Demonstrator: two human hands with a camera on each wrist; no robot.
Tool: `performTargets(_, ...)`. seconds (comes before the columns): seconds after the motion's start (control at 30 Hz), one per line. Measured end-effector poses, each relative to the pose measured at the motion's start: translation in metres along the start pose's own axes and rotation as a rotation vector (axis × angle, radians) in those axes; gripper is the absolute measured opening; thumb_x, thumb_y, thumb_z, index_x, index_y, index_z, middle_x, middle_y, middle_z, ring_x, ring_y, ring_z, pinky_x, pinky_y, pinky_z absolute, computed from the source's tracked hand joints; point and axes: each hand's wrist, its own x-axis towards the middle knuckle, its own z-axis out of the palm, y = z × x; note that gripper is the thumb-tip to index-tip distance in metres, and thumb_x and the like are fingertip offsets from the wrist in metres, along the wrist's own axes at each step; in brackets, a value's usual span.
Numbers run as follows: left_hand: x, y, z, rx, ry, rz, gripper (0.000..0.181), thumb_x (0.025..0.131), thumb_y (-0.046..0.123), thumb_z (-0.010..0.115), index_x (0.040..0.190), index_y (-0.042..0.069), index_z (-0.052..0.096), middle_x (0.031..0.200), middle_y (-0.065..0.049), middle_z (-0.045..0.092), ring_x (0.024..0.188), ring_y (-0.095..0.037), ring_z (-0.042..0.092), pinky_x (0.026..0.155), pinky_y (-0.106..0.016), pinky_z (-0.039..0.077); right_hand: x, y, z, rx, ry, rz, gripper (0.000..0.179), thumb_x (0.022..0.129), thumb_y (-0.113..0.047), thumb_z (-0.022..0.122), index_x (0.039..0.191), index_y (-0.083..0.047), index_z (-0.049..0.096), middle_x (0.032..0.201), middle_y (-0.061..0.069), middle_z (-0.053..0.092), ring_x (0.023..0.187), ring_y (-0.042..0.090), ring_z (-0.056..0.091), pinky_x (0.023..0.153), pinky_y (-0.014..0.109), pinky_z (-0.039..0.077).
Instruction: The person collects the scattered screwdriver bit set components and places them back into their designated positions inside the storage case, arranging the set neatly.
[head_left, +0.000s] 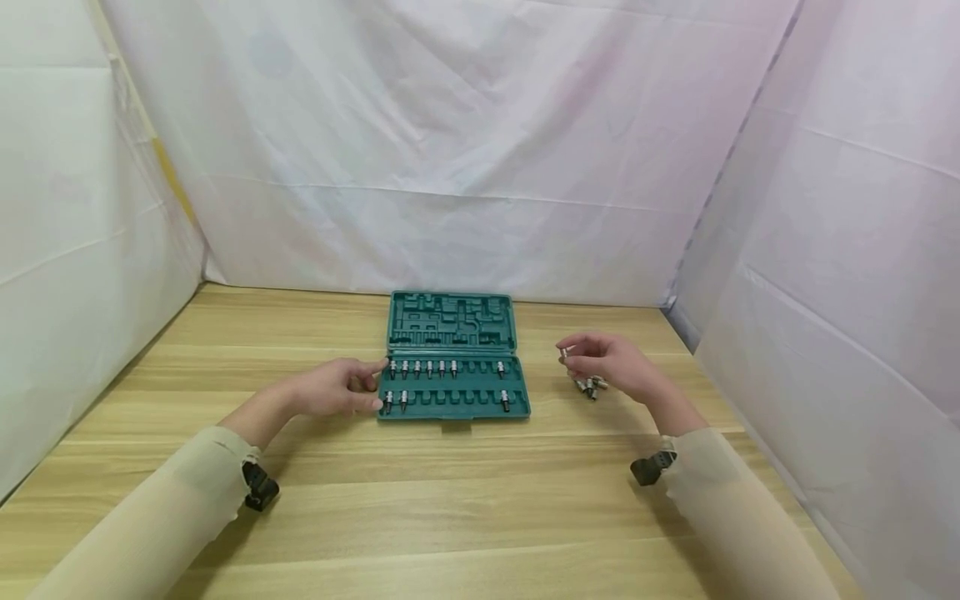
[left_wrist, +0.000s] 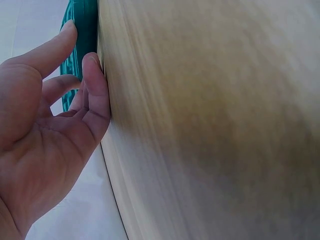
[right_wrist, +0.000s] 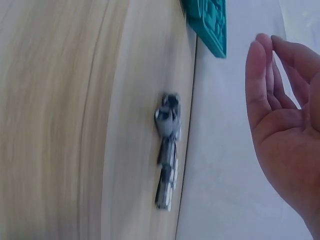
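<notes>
well, white sheeting [head_left: 450, 125], perhaps fabric, backs wood-grained table [head_left: 450, 525] and case [head_left: 461, 384].

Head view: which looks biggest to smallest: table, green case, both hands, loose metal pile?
1. Table
2. Green case
3. Left hand and right hand, too alike to rank
4. Loose metal pile

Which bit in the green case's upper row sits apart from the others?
The rightmost upper-row bit in the green case: empty slots separate it from the other six bits, which sit side by side toward the left end.
</notes>
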Motion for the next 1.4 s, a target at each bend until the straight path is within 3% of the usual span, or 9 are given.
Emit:
performTargets(0.33, 0.002, -0.003, 0.001, -0.024, -0.002, -0.005, 0.085, 0.106, 0.024, 0.076, 0.172, 0.000, 0.029, 0.137, -0.024, 0.065, 0.094, -0.020, 0.064, 0.082, -0.038, 0.060, 0.016, -0.012, 0.025, 0.011, 0.041, -0.024, 0.045, 0.105, -0.032, 0.078, 0.142, -0.008, 0.068, 0.115, 0.009, 0.078, 0.106, 0.044, 0.072, 0.090, 0.055, 0.061)
performTargets(0.6, 0.001, -0.001, 0.001, -0.025, 0.001, -0.008, 0.084, 0.106, 0.024, 0.077, 0.171, 0.000, 0.029, 0.138, -0.024, 0.065, 0.094, -0.020, 0.065, 0.082, -0.038, 0.060, 0.029, -0.019, 0.049, 0.045, 0.018, -0.031, 0.042, 0.104, -0.026, 0.079, 0.139, -0.005, 0.068, 0.113, 0.008, 0.077, 0.105, 0.044, 0.072, 0.094, 0.053, 0.062)
performTargets(0.83, 0.001, -0.002, 0.001, -0.019, 0.000, -0.010, 0.084, 0.106, 0.025, 0.076, 0.172, 0.001, 0.029, 0.138, -0.025, 0.065, 0.096, -0.019, 0.066, 0.083, -0.037, 0.060, 0.042, -0.022, 0.066, 0.024, -0.004, -0.063, 0.037, 0.106, -0.026, 0.076, 0.139, -0.010, 0.071, 0.120, 0.009, 0.077, 0.106, 0.027, 0.073, 0.090, 0.043, 0.064)
performTargets(1.0, 0.001, -0.001, 0.001, -0.014, -0.003, -0.004, 0.085, 0.106, 0.025, 0.076, 0.172, 0.000, 0.029, 0.139, -0.024, 0.065, 0.100, -0.020, 0.066, 0.082, -0.035, 0.060, 0.049, -0.027, 0.076, 0.004, -0.018, -0.069, 0.036, 0.108, -0.024, 0.073, 0.140, -0.009, 0.072, 0.125, 0.011, 0.076, 0.107, 0.024, 0.072, 0.091, 0.043, 0.064)
performTargets(1.4, -0.001, 0.000, 0.001, -0.013, -0.004, -0.008, 0.084, 0.106, 0.024, 0.076, 0.172, 0.000, 0.028, 0.138, -0.024, 0.066, 0.097, -0.020, 0.064, 0.082, -0.036, 0.060, 0.070, -0.040, 0.098, -0.081, -0.056, -0.081, 0.026, 0.107, -0.024, 0.076, 0.131, -0.014, 0.075, 0.117, 0.005, 0.078, 0.094, 0.019, 0.072, 0.078, 0.034, 0.059)
